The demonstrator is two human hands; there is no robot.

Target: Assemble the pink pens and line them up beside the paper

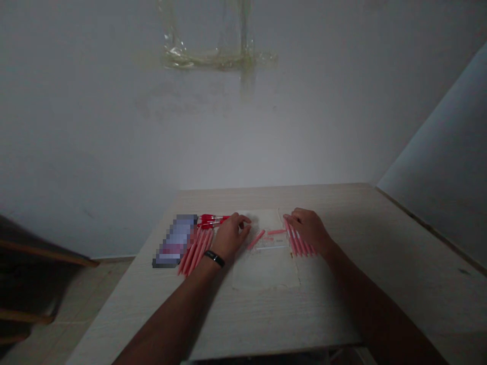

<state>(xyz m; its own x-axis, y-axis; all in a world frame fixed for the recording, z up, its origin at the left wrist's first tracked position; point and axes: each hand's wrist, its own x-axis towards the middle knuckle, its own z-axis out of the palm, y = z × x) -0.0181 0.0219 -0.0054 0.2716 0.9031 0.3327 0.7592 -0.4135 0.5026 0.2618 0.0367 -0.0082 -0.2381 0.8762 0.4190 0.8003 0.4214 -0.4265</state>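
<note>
A person's left hand [230, 237] is curling just right of red-capped pink sticks [194, 252] on the worktop [266, 329], while the right hand [310, 230] is resting its fingers [291, 221] on a second row of pink sticks [302, 242]. Two loose sticks [256, 239] are lying on a clear bag [264, 271] between the hands; neither grip's state can be told.

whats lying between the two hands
In the head view, a slanted pink stick and a flatter one lie on a clear plastic bag between the left hand and the right hand.
</note>
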